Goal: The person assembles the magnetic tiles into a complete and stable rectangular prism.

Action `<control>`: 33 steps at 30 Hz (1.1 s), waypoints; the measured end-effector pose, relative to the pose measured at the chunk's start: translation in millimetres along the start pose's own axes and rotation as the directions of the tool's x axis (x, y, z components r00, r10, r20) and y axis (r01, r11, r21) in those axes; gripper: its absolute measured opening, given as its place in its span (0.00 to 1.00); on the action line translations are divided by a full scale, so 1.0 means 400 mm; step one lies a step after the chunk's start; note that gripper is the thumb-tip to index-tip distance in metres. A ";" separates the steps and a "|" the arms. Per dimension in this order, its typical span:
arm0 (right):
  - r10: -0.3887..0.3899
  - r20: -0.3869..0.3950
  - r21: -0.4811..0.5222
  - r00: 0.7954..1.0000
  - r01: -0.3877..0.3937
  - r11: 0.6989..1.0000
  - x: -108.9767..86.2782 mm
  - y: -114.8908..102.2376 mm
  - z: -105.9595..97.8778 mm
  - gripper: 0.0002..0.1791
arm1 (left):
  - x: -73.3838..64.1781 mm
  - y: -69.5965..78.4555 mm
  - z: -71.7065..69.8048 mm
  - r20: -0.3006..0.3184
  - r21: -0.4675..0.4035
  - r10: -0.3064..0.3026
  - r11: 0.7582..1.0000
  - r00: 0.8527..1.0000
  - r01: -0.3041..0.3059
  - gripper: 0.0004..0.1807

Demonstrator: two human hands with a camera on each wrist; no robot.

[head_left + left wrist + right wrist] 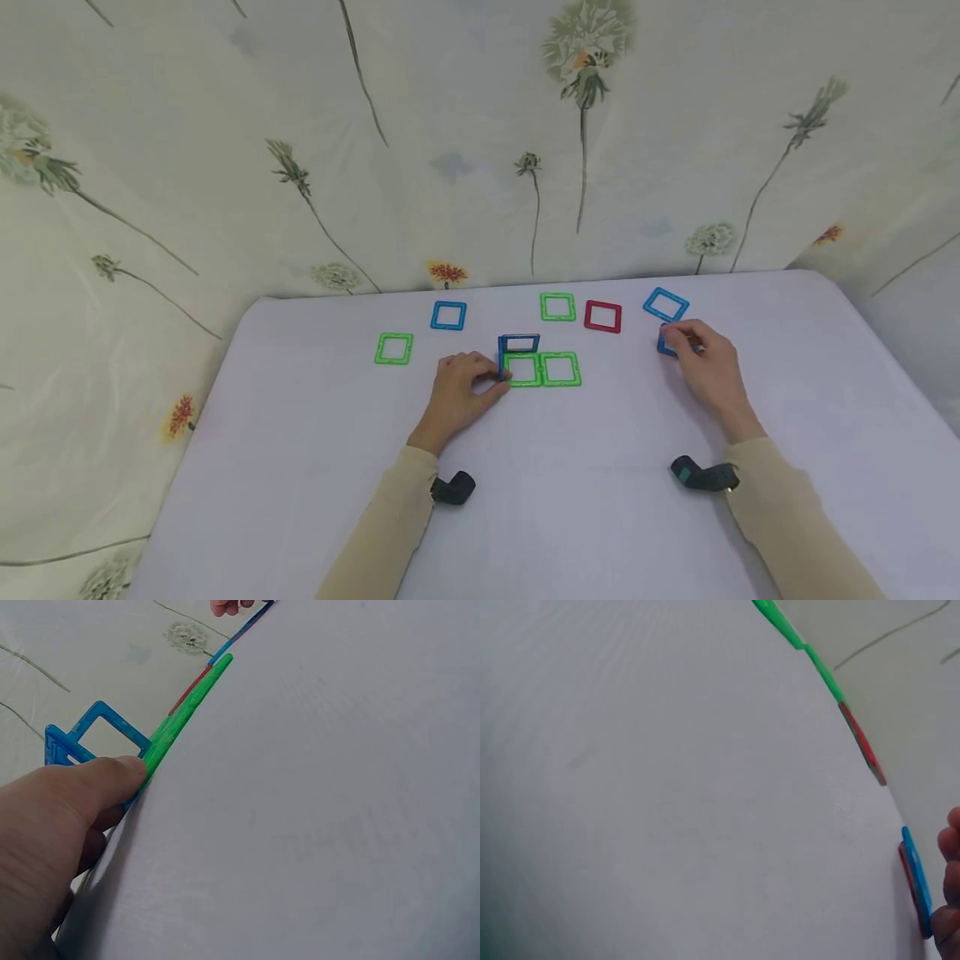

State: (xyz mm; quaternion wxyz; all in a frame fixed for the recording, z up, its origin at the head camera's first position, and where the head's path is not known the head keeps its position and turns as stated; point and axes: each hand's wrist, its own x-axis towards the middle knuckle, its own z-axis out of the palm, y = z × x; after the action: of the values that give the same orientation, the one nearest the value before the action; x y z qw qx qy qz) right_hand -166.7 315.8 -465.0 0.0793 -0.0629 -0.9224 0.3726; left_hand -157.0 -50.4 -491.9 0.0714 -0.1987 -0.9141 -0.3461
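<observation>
Near the middle of the table, two green square magnetic tiles (561,369) lie flat side by side. Two blue tiles (521,342) stand upright on the left one, along its back and left edges. My left hand (461,396) grips the left upright tile (501,358) low down; in the left wrist view the thumb (124,776) presses at the green tile's corner (157,746). Over on the right, my right hand (708,371) pinches a blue square tile (664,340) at the table, its fingers partly covering it. The right wrist view shows only fingertips (949,877) beside a blue tile (917,881).
Toward the back lie a blue tile (448,316), a green tile (558,307), a red tile (603,317) and another blue tile (666,305). A further green tile (393,348) lies at the left. Behind the white table (570,492) hangs a floral cloth (450,150).
</observation>
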 end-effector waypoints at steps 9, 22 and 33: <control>-0.007 -0.080 0.001 0.997 0.007 1.000 -0.005 0.033 -0.005 0.20 | -0.002 0.002 -0.001 0.001 -0.006 -0.004 1.000 1.000 0.004 0.09; -0.070 -0.048 -0.007 0.996 0.070 0.998 -0.005 0.066 -0.015 0.27 | -0.002 0.004 -0.003 -0.012 0.012 0.010 1.000 1.000 -0.010 0.09; -0.127 0.072 -0.057 0.989 0.132 0.990 -0.013 0.077 -0.024 0.28 | -0.001 0.002 -0.001 -0.008 0.019 0.014 1.000 1.000 -0.014 0.08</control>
State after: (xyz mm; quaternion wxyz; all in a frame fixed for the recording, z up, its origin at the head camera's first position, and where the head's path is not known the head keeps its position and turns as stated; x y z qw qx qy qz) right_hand -157.9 343.4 -480.1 0.0698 0.0075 -0.9378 0.3401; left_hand -156.2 -50.3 -491.2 0.0797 -0.2030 -0.9157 -0.3376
